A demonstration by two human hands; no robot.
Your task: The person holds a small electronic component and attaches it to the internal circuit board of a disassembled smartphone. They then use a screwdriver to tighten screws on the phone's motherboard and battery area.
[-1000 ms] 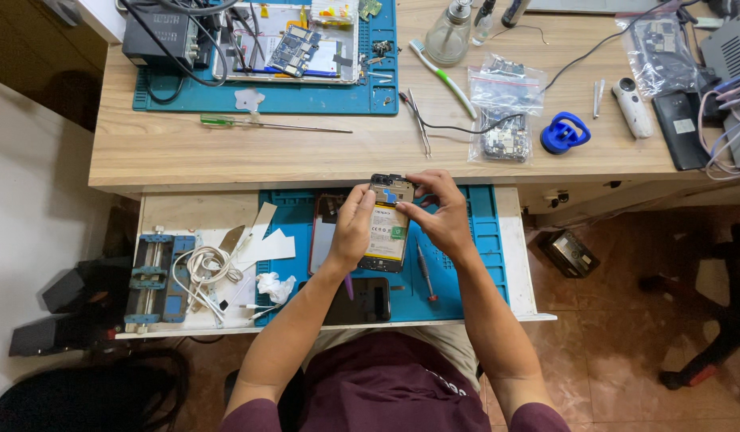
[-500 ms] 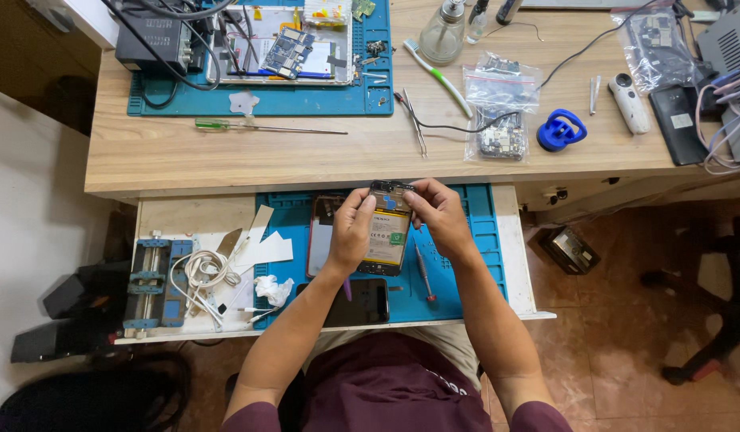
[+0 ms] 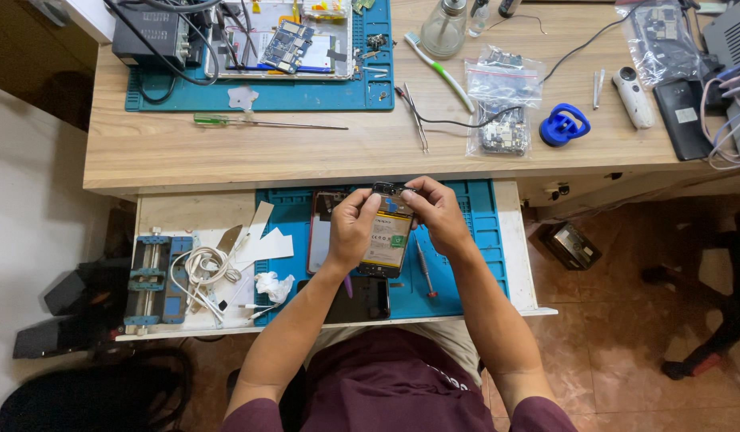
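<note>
Wooden and pale, the counter [image 3: 226,148] fills the upper half of the head view, with a pulled-out drawer shelf below it lined by a blue work mat [image 3: 474,240]. At the middle of that mat the opened phone [image 3: 390,236] is held up off the surface, back cover off, its battery with a yellow-green label facing the camera. The left hand [image 3: 352,228] clamps the phone's left edge, thumb across the face, while the right hand [image 3: 434,216] has its fingers pinched together at the phone's top end, at twelve o'clock, seemingly on a small part there; what exactly they pinch is too small to tell. Judging by this, disassembly is well under way: the back is off and the insides are exposed, while the battery and board remain in the frame. Just left of the phone, at nine o'clock, lies a red-edged cover [image 3: 320,232]; at six o'clock a dark phone [image 3: 362,300] lies flat; at four o'clock a red-handled screwdriver [image 3: 425,272] rests on the mat. On the counter, toward one o'clock, two clear plastic bags [image 3: 502,100] hold small boards, beside a blue suction cup [image 3: 564,126]. Another clear bag [image 3: 662,40] sits at two o'clock. At eleven o'clock a second blue mat [image 3: 258,92] carries a white tray with circuit boards.
</note>
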